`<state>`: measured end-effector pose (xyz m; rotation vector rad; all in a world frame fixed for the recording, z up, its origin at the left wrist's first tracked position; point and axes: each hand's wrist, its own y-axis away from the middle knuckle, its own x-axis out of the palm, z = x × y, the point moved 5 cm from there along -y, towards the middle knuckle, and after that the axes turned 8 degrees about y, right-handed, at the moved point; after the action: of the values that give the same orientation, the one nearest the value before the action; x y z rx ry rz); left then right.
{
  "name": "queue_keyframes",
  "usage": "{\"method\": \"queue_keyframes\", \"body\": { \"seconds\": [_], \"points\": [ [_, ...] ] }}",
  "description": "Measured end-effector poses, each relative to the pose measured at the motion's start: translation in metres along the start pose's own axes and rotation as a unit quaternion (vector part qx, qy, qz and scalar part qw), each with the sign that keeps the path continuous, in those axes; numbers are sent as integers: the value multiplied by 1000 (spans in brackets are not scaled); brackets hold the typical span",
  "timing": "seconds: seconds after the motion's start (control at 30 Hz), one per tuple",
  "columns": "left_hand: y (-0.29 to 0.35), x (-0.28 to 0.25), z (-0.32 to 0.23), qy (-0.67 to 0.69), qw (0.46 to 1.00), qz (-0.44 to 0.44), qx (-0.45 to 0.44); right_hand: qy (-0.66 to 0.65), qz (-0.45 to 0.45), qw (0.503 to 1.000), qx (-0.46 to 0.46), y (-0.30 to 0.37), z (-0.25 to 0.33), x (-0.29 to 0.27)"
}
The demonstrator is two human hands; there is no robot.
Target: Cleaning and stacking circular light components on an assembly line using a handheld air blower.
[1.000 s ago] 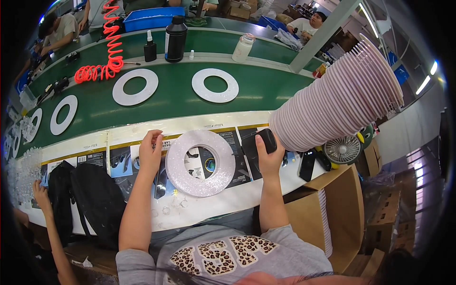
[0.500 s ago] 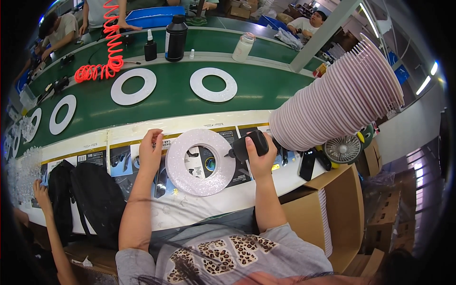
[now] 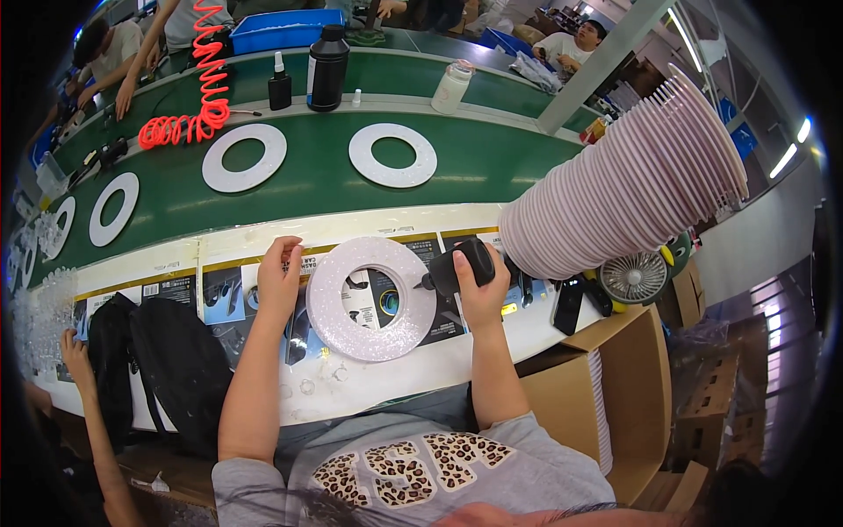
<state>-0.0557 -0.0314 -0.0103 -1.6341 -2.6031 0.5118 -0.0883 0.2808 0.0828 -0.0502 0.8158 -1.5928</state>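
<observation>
My right hand (image 3: 481, 283) is closed around a black squeeze bottle (image 3: 444, 276), held tilted with its narrow nozzle pointing left. The nozzle tip is at the right side of a white, speckled flat ring (image 3: 411, 329); I cannot tell whether it touches. This ring lies on a few similar rings, and printed sheets show through the hole. To the left of the rings, my left hand (image 3: 281, 263) is raised with loosely bent fingers, apart from them and holding nothing.
A tall leaning stack of pale rings (image 3: 606, 193) stands at right, beside a small fan (image 3: 632, 277) and a phone (image 3: 568, 307). Single rings (image 3: 392, 155) lie on the green conveyor belt (image 3: 316, 184). A black bag (image 3: 180, 369) and another person's hand (image 3: 76, 356) are at left.
My hands, the bottle and the stacked rings stay almost in place. The rings on the belt have shifted very slightly left. Across the belt, another person's arm has moved left and down.
</observation>
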Motion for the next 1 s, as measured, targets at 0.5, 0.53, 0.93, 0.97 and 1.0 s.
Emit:
{"method": "queue_keyframes", "body": {
  "seconds": [0.5, 0.53, 0.93, 0.97, 1.0],
  "points": [
    [1, 0, 1, -3, 1000, -2, 6, -12, -20, 1000, 2, 2, 3, -8],
    [1, -1, 1, -3, 1000, -3, 1, 5, -32, 999, -28, 2, 8, -11],
    [0, -1, 0, -5, 1000, 0, 8, -147, 10, 987, 61, 32, 20, -11],
    [1, -3, 3, -2, 1000, -1, 6, -145, 12, 987, 61, 34, 20, -8],
    [1, -5, 7, -15, 1000, 0, 7, -140, 16, 989, 52, 35, 21, -5]
  ]
}}
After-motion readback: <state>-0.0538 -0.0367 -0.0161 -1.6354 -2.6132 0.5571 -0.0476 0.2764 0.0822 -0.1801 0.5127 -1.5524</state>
